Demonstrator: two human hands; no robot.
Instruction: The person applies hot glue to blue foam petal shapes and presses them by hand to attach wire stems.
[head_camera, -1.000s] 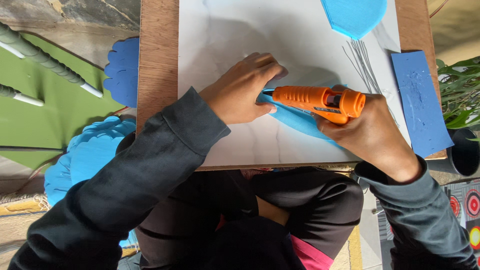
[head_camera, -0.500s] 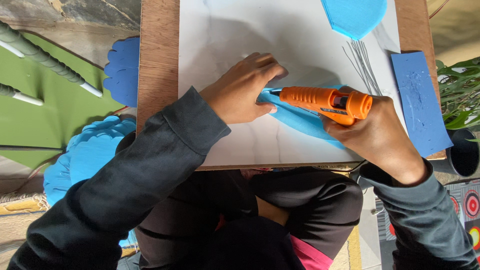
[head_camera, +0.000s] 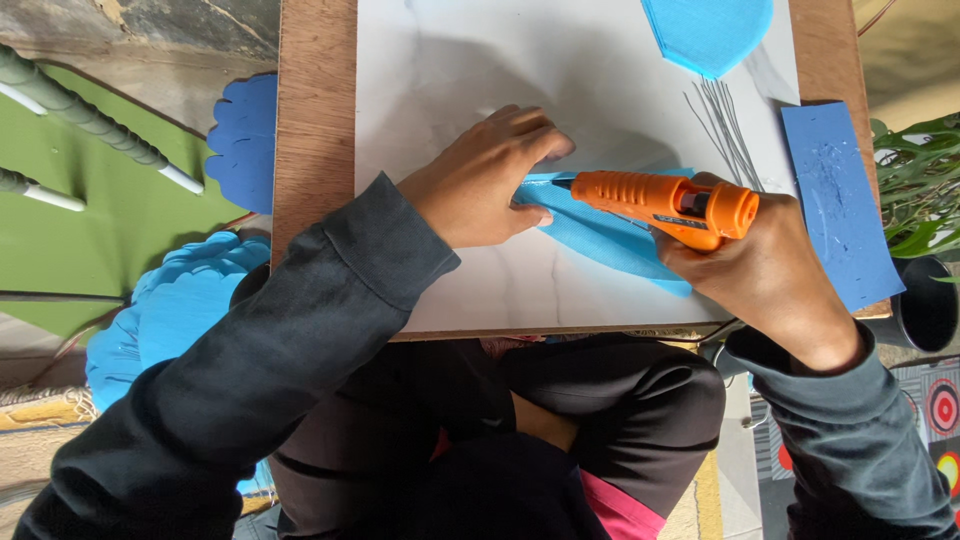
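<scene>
The right hand (head_camera: 770, 265) gripped an orange glue gun (head_camera: 665, 203), its tip at 9 o'clock on a light blue sheet (head_camera: 610, 240). The left hand (head_camera: 480, 180) pressed that sheet flat, fingers closed, on the white tabletop (head_camera: 450, 80). A dark blue strip (head_camera: 840, 200) lay at 3 o'clock.

Right hand (head_camera: 770, 270) aims glue gun (head_camera: 660, 203) (orange) at blue sheet (head_camera: 600, 235).

One sign-like thing only — a flat printed panel (head_camera: 940, 420) at the lower right edge, beside the right sleeve — pale grey, bearing red-and-white concentric target rings, one yellow-centred.
</scene>
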